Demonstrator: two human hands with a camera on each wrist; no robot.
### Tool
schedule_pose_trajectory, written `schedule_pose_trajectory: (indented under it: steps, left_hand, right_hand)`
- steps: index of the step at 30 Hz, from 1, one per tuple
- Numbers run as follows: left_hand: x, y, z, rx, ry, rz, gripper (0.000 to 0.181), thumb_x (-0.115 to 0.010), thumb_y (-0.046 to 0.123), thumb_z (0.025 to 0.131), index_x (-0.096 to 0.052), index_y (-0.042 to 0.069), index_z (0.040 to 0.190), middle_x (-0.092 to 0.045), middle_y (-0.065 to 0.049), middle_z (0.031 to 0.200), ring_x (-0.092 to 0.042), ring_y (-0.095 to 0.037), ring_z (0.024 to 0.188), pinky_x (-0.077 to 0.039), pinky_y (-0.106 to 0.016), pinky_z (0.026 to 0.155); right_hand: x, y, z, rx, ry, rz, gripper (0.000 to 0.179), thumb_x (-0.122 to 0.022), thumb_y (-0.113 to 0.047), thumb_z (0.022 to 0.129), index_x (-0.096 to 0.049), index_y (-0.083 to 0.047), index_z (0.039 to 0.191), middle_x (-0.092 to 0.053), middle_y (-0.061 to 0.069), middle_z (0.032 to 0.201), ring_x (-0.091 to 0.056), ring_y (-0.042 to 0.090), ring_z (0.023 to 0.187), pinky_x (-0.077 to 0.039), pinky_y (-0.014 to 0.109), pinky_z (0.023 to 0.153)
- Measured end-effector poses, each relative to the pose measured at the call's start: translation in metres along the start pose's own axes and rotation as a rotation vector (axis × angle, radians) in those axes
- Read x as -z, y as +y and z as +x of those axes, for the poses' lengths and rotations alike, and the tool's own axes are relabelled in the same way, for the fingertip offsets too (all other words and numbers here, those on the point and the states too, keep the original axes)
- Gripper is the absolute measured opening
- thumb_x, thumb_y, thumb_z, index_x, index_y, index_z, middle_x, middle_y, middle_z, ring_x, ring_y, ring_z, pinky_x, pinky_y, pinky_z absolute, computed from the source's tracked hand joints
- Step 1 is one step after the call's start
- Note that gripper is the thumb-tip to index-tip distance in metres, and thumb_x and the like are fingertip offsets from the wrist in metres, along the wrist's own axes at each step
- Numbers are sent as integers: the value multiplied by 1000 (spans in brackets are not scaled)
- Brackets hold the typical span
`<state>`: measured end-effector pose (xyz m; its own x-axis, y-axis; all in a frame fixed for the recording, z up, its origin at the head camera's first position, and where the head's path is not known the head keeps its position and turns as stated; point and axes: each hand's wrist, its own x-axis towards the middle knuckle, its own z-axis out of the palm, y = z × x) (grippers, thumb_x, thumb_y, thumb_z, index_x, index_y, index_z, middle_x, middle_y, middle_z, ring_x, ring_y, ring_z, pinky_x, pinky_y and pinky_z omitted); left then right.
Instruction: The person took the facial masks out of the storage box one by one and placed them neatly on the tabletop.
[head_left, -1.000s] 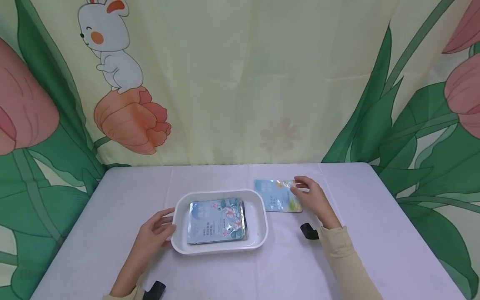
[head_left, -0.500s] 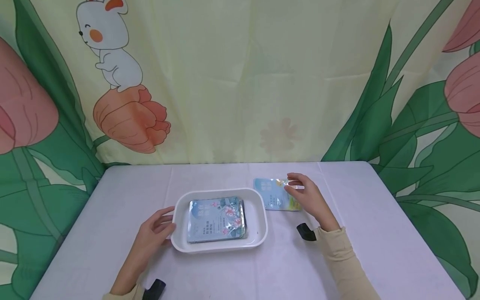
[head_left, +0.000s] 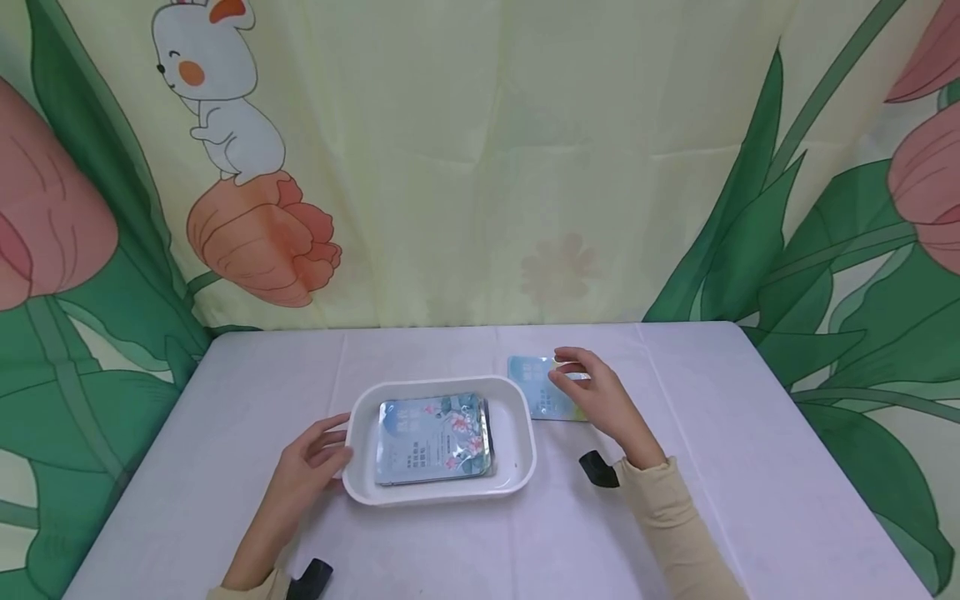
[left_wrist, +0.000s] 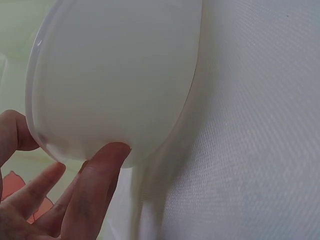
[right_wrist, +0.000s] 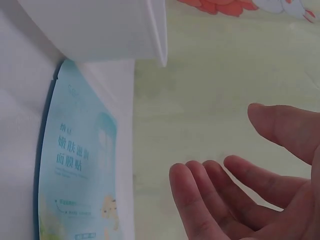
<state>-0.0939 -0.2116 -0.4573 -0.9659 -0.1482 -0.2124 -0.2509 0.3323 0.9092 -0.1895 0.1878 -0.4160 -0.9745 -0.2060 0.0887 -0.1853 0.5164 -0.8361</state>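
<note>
A white plastic tray [head_left: 442,498] holds a small stack of blue floral sheet mask packets [head_left: 431,440]. At its left end my left hand [head_left: 303,467] touches the outside; the left wrist view has the thumb [left_wrist: 97,185] against the outer wall and other fingertips along the rim. Just right of the tray, a single light-blue sheet mask packet [head_left: 536,387] lies flat on the table, its right part hidden by my right hand [head_left: 596,396]. That hand hovers above with loosely bent fingers and nothing in them; the right wrist view shows a gap between fingers and packet [right_wrist: 77,165].
A white cloth covers the table [head_left: 420,554]. Behind it hangs a curtain [head_left: 450,167] printed with tulips and a white rabbit. Black wrist-worn devices, one at the left wrist [head_left: 309,579] and one at the right wrist [head_left: 600,469], stick out over the cloth.
My right hand has moved left, from the packet's right edge to over its middle. The packet has stayed in place. My left hand and the tray hold still.
</note>
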Motion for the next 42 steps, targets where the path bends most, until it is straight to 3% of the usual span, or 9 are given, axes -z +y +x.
schedule_pose_trajectory:
  steps: [33, 42]
  left_hand:
    - [1, -1, -3, -9, -1, 4, 54, -67, 23, 94, -47, 20, 144, -57, -19, 137, -64, -30, 115, -60, -30, 71]
    - [0, -2, 0, -10, -5, 0, 53, -67, 23, 94, -48, 22, 143, -58, -18, 135, -65, -31, 115, -61, -31, 72]
  right_hand:
    - [-45, -40, -13, 71, -88, 68, 47, -67, -16, 94, -53, 2, 135, -63, 19, 124, -65, 28, 108, -55, 41, 94]
    - [-62, -44, -13, 18, -126, 47, 47, -67, -14, 94, -53, 2, 135, -63, 18, 126, -65, 26, 109, -56, 41, 92]
